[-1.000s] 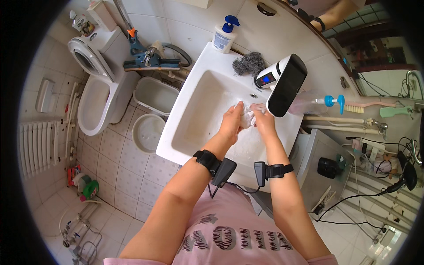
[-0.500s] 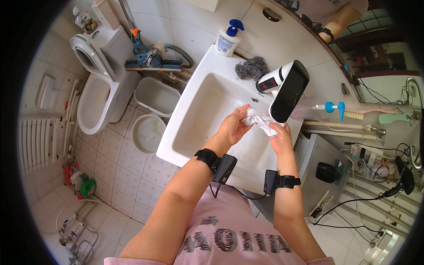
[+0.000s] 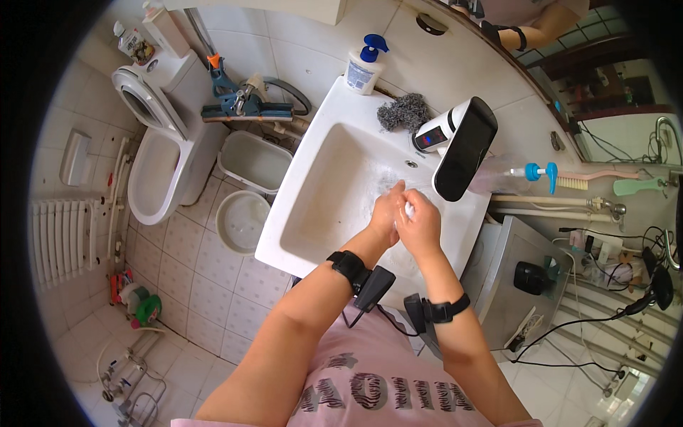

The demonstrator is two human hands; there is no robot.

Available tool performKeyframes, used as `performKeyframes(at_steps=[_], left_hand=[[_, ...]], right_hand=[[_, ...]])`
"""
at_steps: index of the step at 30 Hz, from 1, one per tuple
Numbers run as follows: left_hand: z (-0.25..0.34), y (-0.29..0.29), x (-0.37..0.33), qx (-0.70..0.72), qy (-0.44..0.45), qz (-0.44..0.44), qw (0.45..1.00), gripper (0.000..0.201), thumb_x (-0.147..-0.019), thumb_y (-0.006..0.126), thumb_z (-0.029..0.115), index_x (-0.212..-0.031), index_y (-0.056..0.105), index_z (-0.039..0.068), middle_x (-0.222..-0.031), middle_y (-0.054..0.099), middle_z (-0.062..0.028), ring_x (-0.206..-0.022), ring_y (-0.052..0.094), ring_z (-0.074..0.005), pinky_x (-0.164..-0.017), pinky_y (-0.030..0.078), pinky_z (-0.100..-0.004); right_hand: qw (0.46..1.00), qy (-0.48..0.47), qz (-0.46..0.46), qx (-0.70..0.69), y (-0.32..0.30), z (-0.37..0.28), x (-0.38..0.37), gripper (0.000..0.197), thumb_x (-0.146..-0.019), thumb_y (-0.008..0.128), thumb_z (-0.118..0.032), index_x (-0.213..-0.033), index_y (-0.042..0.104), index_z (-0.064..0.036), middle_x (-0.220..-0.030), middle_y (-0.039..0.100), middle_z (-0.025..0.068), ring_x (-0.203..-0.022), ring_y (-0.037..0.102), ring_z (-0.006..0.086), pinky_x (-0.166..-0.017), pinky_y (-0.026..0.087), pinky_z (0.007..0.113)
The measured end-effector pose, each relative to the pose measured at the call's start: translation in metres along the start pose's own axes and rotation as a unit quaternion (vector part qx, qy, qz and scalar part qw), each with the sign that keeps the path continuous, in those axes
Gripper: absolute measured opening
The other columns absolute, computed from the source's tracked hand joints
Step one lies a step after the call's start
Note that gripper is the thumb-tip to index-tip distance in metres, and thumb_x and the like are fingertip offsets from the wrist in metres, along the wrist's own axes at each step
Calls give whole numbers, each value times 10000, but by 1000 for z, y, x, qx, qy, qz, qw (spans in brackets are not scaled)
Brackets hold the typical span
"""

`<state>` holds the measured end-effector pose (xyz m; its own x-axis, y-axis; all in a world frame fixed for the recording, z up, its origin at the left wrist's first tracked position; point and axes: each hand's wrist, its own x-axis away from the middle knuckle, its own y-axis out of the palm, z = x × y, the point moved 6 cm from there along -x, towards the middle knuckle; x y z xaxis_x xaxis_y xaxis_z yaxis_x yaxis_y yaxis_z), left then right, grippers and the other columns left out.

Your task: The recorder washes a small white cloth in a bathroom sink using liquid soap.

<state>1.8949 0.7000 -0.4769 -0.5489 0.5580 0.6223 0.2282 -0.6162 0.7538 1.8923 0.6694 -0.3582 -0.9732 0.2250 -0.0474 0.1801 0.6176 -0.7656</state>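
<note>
Over the sink basin (image 3: 324, 192), my left hand (image 3: 385, 217) and my right hand (image 3: 420, 226) are pressed together. Between them a white cloth (image 3: 409, 210) is bunched up small; only a bit of it shows between the fingers, and the rest is hidden. My right fingers are curled round it, and the left hand is closed against it from the other side. The tap (image 3: 466, 149), white with a black top, stands just beyond and right of my hands. Splashed water shows in the basin beside my fingertips.
On the sink's back rim are a blue-topped pump bottle (image 3: 363, 67) and a grey scouring pad (image 3: 403, 112). A clear pump bottle (image 3: 498, 175) lies right of the tap. Left are a round basin (image 3: 242, 245), a grey tub (image 3: 226, 161) and a toilet (image 3: 135, 196); a grey cabinet (image 3: 498, 285) stands right.
My hands have come together and moved slightly left and nearer. The cloth, stretched between them before, is now squeezed into a small bunch. Water splashes have appeared in the basin.
</note>
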Motion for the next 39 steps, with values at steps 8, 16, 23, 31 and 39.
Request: performKeyframes(at_steps=[8,16,23,31,39], left_hand=[[20,21,35,-84,-30,63,994,257,-897,406,358,-889,507,122,-703,526,-6,-553,467,-119,-455,334,-263],[25,45,58,-217,109,-77,967,269,-894,459,338,-956,534,87,-857,555,-7,-758,500,-88,-691,413,-243],[25,-30,42,-180,24,94,979,299,-854,456,351,-1002,537,104,-947,569,-42,-843,543,-149,-768,407,-280],[41,-20,15,51,-10,-12,999,408,-928,282,400,-1222,409,147,-1229,473,-95,-1116,450,-207,-988,290,-377],[48,-5,14,59,4,-15,998,285,-923,355,294,-1173,422,175,-1119,544,0,-1057,494,-186,-969,298,-374]], right_hand=[[989,128,34,-69,7,91,-14,376,-812,552,-395,-977,590,-59,-793,614,93,-705,571,213,-639,432,346],[674,369,-125,-628,22,84,1,479,-786,552,-408,-1148,520,-97,-1049,563,47,-865,554,172,-682,469,332],[543,310,-34,-779,20,63,-6,412,-833,491,-267,-1168,469,-27,-1190,497,113,-1120,457,300,-946,357,470],[472,333,-71,-813,26,52,4,467,-800,506,-253,-1213,425,-51,-1225,460,142,-1153,419,346,-974,309,517],[685,384,-72,-614,11,88,16,423,-708,485,32,-1126,461,-23,-1080,520,131,-967,549,260,-820,485,360]])
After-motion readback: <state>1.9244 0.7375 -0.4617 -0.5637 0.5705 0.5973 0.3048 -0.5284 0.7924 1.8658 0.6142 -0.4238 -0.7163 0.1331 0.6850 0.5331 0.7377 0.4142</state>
